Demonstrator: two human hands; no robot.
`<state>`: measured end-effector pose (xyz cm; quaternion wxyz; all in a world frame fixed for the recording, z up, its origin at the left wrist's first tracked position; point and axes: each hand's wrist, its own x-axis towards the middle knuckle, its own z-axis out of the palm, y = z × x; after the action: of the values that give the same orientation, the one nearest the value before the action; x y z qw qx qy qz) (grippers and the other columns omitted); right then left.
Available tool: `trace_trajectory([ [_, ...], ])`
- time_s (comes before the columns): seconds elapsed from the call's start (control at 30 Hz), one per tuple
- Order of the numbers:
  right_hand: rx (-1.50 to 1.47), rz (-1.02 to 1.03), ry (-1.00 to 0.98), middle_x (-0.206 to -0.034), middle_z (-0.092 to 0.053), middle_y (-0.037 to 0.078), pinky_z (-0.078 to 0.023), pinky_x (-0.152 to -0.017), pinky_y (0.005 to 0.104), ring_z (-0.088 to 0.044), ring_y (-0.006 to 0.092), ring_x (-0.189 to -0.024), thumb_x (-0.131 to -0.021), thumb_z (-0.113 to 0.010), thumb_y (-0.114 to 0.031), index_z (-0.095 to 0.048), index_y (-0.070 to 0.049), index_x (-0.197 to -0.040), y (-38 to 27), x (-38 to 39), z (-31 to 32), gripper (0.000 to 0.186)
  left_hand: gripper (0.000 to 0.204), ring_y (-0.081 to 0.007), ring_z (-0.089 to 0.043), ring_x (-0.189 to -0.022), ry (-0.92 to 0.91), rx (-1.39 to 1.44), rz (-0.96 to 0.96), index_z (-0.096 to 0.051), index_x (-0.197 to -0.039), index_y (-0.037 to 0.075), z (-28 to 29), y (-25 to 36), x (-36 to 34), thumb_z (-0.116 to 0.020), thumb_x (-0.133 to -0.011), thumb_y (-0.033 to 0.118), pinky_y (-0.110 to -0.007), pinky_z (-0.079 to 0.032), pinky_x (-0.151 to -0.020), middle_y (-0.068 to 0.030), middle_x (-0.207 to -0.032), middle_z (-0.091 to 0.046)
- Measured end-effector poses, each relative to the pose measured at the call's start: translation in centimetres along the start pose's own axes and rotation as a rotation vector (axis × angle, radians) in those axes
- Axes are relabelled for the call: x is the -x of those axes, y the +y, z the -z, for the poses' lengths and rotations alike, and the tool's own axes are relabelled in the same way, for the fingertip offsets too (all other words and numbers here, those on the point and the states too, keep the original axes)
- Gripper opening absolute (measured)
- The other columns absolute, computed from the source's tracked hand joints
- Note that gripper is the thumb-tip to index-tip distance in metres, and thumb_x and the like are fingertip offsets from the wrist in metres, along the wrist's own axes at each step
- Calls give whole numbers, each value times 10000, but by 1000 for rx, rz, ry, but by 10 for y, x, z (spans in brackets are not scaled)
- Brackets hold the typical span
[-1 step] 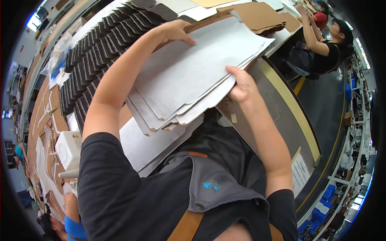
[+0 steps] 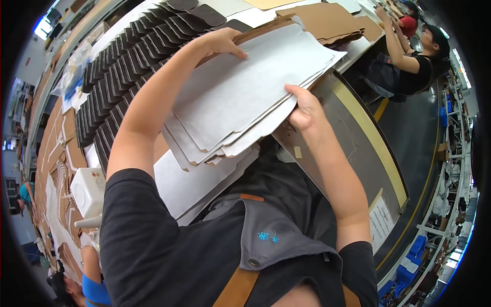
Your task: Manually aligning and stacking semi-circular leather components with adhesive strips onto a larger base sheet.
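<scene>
My left hand (image 2: 225,45) grips the upper left edge of a stack of large white sheets (image 2: 245,92) with brown cardboard undersides, its thumb lying on the top sheet. My right hand (image 2: 304,105) holds the right edge of the same stack, thumb on top and fingers underneath. The sheets are slightly staggered, with notched corners toward my body. More white sheets (image 2: 189,189) lie beneath, at the lower left of the stack.
Rows of folded black pieces (image 2: 117,71) lie at upper left, near a white plastic container (image 2: 87,192). Brown sheets (image 2: 322,23) are piled behind. A grey board (image 2: 358,153) is on the right. Co-workers (image 2: 409,61) work at upper right; another (image 2: 71,286) is at lower left.
My hands and the stack have shifted very slightly up and to the left; both hands keep the same grip.
</scene>
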<state>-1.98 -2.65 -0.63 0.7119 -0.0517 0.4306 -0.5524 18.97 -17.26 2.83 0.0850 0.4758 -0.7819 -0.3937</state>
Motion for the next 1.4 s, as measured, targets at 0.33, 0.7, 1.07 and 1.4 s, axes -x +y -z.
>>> trace_trajectory([
  [0.33, 329, 74, -251, -1414, -348, 185, -250, -1107, 380, -353, 283, -1314, -935, -514, -106, -209, 62, -1413, 27, 68, 6, 591, 563, -285, -600, -1068, 474, 76, -12, -536, -1273, 39, -34, -64, 36, -720, -785, 250, -346, -466, -917, -208, -1155, -622],
  [0.7, 1232, 257, -244, -1307, -428, 206, -342, -1019, 353, -425, 320, -1225, -849, -611, -156, -428, 45, -1295, 148, 30, 88, 523, 544, -373, -531, -1042, 1097, -448, 751, -504, -1218, -35, -183, -153, 345, -695, -804, 261, -426, -425, -899, -222, -1084, -573],
  [1.07, 1751, 575, -85, -1377, -382, 276, -228, -977, 690, -296, 530, -1239, -829, -657, -379, -420, 5, -1337, 162, -29, 105, 680, 702, -235, -621, -902, 1127, 925, 1104, -550, -1153, -93, -207, -167, 440, -777, -738, 426, -357, -492, -785, -156, -1039, -634],
  [1.4, 1866, 720, -240, -1372, -402, 270, -225, -1057, 529, -315, 449, -1281, -847, -644, -320, -480, 11, -1290, 159, -33, 93, 577, 668, -230, -592, -1034, 998, 1235, 539, -461, -1264, -30, -211, -135, 455, -786, -746, 238, -346, -486, -893, -125, -1146, -595],
])
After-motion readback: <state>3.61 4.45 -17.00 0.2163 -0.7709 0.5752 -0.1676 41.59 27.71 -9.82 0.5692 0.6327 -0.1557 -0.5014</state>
